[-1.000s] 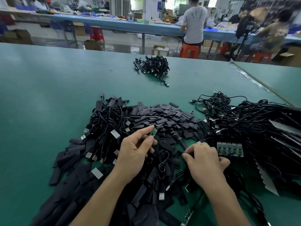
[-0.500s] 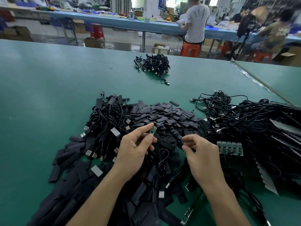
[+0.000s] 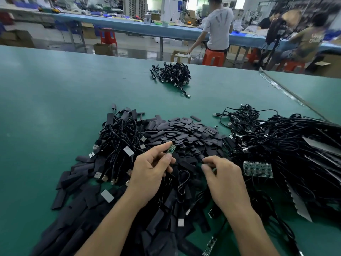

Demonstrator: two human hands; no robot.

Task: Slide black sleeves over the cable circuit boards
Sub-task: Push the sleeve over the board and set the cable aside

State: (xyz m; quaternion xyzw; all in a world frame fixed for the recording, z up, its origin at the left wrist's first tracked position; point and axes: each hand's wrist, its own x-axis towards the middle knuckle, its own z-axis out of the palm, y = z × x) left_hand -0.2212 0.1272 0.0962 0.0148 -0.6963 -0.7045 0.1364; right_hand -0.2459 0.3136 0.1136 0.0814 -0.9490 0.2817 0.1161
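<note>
Here, the left hand [image 3: 151,174] holds a board [image 3: 170,149], with the right hand [image 3: 225,180] just beside it, over the sleeves [image 3: 184,130].
Left thumb and forefinger pinch the small green board upright. The right fingers curl, tips nearly meeting, and I cannot tell whether they hold anything. Sleeves spread under and beyond both hands. Cables [image 3: 276,141] crowd the right side toward the table seam [image 3: 282,91]. Green table [image 3: 46,108] runs wide on the left and on to a bundle [image 3: 171,74] near the far edge.
</note>
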